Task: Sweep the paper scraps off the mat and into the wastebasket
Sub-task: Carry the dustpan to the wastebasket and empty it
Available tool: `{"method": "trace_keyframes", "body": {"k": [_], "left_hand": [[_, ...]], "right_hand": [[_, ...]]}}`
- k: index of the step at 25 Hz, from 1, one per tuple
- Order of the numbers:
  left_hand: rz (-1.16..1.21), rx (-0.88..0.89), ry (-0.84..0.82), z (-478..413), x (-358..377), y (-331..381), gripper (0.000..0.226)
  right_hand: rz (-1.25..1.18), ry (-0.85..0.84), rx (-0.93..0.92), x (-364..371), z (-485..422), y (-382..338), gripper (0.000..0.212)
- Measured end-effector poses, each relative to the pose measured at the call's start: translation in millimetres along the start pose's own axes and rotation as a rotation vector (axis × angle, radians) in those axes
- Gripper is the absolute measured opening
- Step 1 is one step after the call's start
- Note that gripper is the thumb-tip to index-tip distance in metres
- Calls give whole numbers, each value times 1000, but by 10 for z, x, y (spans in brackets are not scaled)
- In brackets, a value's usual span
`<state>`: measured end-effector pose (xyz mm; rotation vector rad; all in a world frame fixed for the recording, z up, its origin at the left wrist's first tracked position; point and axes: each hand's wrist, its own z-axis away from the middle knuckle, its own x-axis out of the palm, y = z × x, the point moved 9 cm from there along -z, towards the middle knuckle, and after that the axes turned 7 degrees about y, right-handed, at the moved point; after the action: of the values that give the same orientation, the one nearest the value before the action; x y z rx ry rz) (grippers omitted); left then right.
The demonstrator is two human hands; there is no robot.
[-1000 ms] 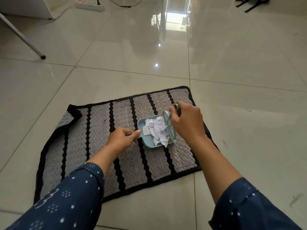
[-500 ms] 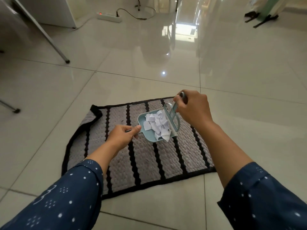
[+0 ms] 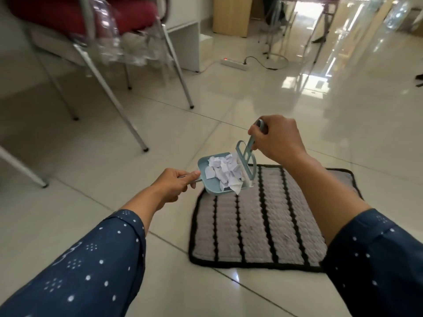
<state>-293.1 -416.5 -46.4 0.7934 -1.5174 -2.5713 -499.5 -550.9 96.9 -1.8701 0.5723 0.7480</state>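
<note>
The handle of a small blue dustpan [image 3: 211,177] is pinched in the left hand [image 3: 174,185], thumb laid along the top, so that the pan is kept roughly level and clear of the floor. The handle of a matching blue brush [image 3: 246,157] is gripped in the closed right hand [image 3: 278,139], just beyond and to the right of the left hand. The brush head is stood upright against the open lip of the pan, touching the load; it appears to be placed there as a gate, so that nothing slides out while the pan is carried.

The paper scraps [image 3: 225,171] are heaped inside the pan, between the two hands. One larger scrap overhangs the near lip (the piece judged most likely to fall if the pan is tipped).

Below and to the right of the hands lies the striped mat [image 3: 256,223], flat on the tiled floor [image 3: 114,156]. No scraps can be made out on its visible surface, so the sweeping step is judged complete; part of the mat is hidden by the right forearm.

Beyond and to the left of the left hand, a metal-legged chair [image 3: 109,30] is seen. The wastebasket is not in view, so the emptying step is judged not yet done.
</note>
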Motion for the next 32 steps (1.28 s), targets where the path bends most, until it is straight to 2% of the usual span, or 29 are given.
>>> {"method": "trace_keyframes", "body": {"k": [12, 20, 23, 26, 30, 32], "left_hand": [[83, -186, 300, 771, -3602, -1383, 44], [83, -308, 520, 1515, -5748, -2149, 43], [-28, -297, 666, 1597, -6537, -2170, 42], [-141, -210, 848, 1538, -7162, -2019, 40], [-545, -66, 1046, 1308, -7350, -1880, 41], [-758, -11, 1110, 1223, -7258, -1864, 32]], "right_hand": [[-56, -209, -280, 2048, 481, -3400, 22], [-247, -389, -391, 3334, 1093, -5514, 24], [-305, -367, -438, 3664, 1180, -6189, 25], [-411, -305, -437, 3985, 1196, -6605, 28], [-467, -249, -380, 4392, 1303, -6589, 27], [-513, -260, -348, 4523, 1401, -6462, 22]]}}
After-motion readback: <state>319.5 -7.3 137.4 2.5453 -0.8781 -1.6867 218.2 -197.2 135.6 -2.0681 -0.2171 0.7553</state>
